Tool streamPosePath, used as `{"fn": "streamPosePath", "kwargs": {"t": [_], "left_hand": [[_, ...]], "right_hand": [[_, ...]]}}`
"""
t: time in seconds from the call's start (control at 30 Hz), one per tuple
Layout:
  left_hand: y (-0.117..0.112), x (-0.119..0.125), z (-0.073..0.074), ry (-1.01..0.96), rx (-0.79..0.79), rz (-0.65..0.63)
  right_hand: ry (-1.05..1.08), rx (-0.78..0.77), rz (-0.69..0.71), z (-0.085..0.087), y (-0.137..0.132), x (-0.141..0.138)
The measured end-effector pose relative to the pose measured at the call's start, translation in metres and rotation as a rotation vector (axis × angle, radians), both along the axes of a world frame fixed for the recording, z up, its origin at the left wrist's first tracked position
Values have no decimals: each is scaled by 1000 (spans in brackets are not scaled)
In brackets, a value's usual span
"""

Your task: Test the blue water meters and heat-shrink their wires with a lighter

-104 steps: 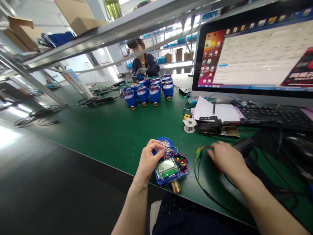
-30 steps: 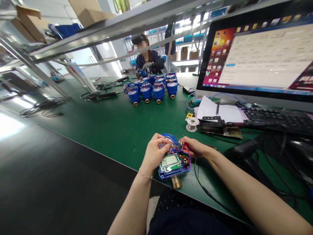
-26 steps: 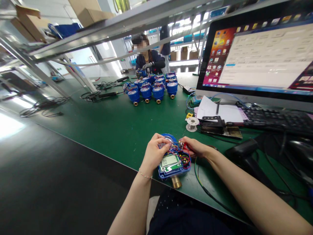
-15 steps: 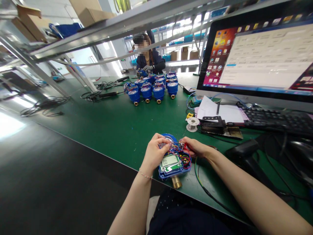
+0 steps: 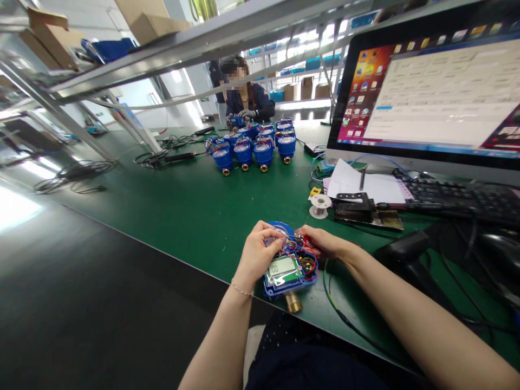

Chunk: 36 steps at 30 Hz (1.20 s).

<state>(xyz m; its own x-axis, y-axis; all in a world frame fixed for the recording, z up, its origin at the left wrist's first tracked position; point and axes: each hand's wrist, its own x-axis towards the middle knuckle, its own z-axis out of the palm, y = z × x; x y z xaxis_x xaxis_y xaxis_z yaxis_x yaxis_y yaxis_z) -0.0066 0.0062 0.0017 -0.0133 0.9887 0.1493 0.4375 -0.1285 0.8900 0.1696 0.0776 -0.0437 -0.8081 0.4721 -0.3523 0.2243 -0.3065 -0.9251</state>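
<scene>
A blue water meter (image 5: 286, 271) with its electronics box uncovered lies at the table's near edge, its brass pipe end towards me. A lit display on a green circuit board and loose red and other coloured wires show in the box. My left hand (image 5: 260, 249) rests over the meter's left side, thumb and forefinger pinched on thin wires (image 5: 289, 245). At the upper right of the box, my right hand (image 5: 323, 242) is closed round a small red thing with a metal tip (image 5: 307, 242); its kind is mostly hidden by the fingers.
Several blue meters (image 5: 263, 154) stand further back, before a co-worker (image 5: 248, 103) in gloves. To the right are a solder spool (image 5: 320, 206), a soldering iron stand (image 5: 354, 208), papers (image 5: 345, 181), a keyboard (image 5: 455, 197), a monitor (image 5: 426, 97) and a barcode scanner (image 5: 406, 249).
My right hand has shifted slightly left, and its red thing is more covered by the fingers. My left hand stays in place. Behind the co-worker, another dark-clothed figure has come into view.
</scene>
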Motion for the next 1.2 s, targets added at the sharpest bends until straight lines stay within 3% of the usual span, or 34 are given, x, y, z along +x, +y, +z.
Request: {"fn": "streamPosePath", "kwargs": {"t": [0.9, 1.2], "left_hand": [[0, 0, 1, 9, 5, 7], [0, 1, 1, 9, -1, 6]], "right_hand": [[-186, 43, -129, 2, 1, -2], [-248, 35, -151, 13, -1, -4]]}}
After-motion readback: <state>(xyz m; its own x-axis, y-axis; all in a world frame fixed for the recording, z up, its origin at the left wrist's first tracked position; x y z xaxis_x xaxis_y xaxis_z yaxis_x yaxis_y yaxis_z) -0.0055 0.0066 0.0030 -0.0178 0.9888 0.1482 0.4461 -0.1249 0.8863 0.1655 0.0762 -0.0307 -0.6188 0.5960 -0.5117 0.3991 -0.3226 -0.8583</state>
